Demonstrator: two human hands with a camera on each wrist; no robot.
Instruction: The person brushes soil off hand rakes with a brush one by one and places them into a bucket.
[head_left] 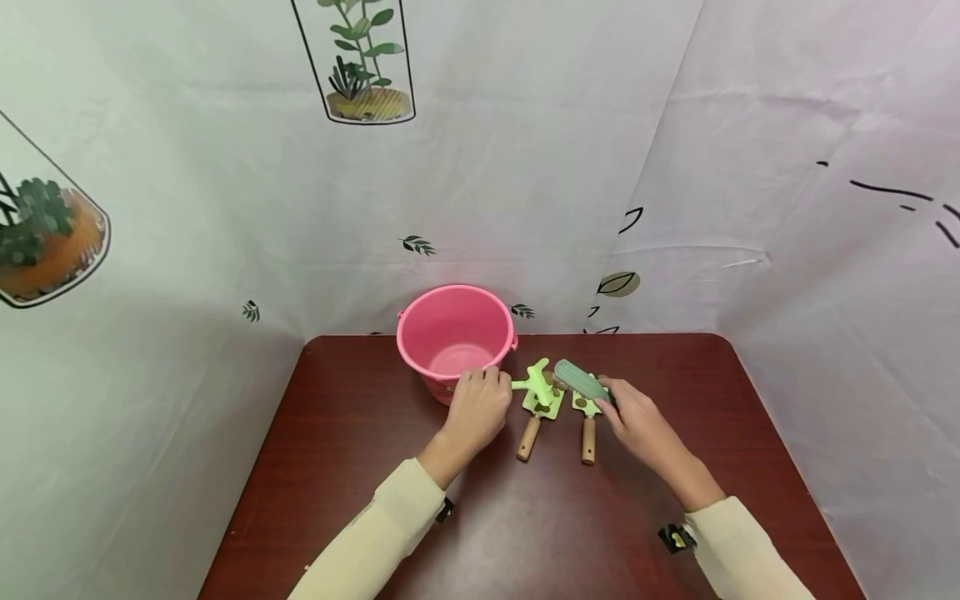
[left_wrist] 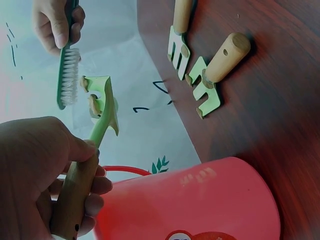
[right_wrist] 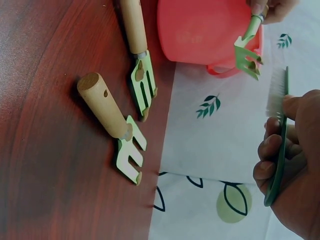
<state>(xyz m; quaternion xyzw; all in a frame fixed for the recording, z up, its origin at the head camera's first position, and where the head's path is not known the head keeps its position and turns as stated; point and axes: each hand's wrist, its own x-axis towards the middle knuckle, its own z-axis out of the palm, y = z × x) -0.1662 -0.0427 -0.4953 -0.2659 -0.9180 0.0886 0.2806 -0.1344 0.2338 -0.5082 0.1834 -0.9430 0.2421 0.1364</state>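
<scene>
My left hand (head_left: pixel 478 404) grips the wooden handle of a small hand rake with a bent light-green head (left_wrist: pixel 106 107), raised beside the bucket. Brown patches stick to its tine ends in the left wrist view. In my right hand (head_left: pixel 641 421) is a green scrub brush (head_left: pixel 581 381), its white bristles (left_wrist: pixel 70 75) turned toward the rake head, a small gap apart in the left wrist view. Two garden hand forks lie on the table below, one with a longer wooden handle (right_wrist: pixel 132 27) and one with a thick handle (right_wrist: pixel 102 105). Both have brown patches on their green tines.
A pink bucket (head_left: pixel 435 321) stands upright at the table's back edge, just beyond my left hand. The dark red-brown table (head_left: pixel 525 533) meets a pale patterned cloth backdrop (head_left: pixel 525 167) behind and at the sides.
</scene>
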